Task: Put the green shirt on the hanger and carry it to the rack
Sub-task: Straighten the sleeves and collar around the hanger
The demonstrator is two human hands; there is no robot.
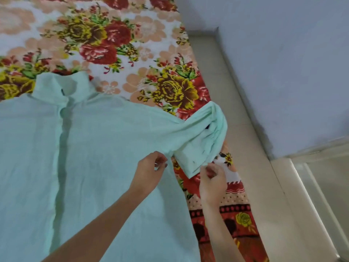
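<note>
- I see the green shirt spread flat on the bed, front up, with its collar pointing away from me; it lies on a floral bedspread
- The far sleeve is folded back and bunched near the bed's edge, just beside the tiled floor
- My left hand has a narrow grip: the fingers are curled and seem to pinch the cloth at the underarm seam
- My right hand also has a narrow grip, pinching the lower corner of the sleeve's cuff
- No hanger and no rack is in view, so I judge the hanging has not begun; this looks like straightening the sleeve first
- Risk: if both hands pull apart too hard, the light cloth may drag the whole shirt towards the edge and wrinkle the smooth front
- Risk: the bunched sleeve already lies at the bed's edge, so letting go carelessly could let it slide off onto the floor
- Risk: a sleeve left twisted would likely catch on a hanger's arm later and hang unevenly
- Writing: a small dark tag sits inside the collar and another dark mark shows on the sleeve, but both are too small to read; I can make out no brand
</note>
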